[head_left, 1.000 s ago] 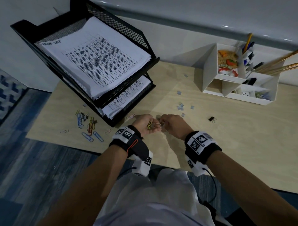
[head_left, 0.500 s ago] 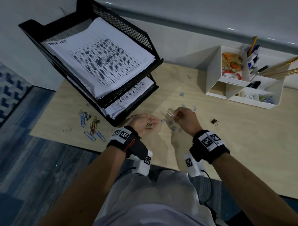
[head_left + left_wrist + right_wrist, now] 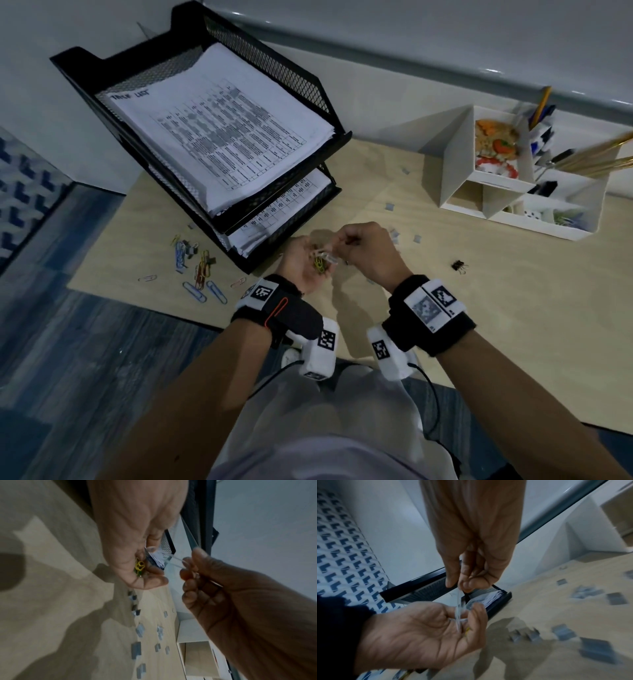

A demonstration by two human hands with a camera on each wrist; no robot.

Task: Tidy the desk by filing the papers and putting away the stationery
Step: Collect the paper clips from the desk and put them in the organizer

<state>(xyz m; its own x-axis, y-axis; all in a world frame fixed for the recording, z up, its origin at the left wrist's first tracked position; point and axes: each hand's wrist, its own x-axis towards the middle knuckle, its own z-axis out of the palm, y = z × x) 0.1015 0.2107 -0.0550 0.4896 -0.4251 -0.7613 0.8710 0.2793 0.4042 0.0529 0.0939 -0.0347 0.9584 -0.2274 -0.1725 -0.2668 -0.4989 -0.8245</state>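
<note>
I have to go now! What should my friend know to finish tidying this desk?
Left hand: palm up, cupping collected paper clips.
Right hand: pinching a pale clip, lowering it into the left palm.
Done: papers are stacked in the black mesh tray.
Left: coloured clips on the desk left of the tray, grey staple strips scattered mid-desk, one black binder clip to the right. They probably belong in the white organiser.
</note>
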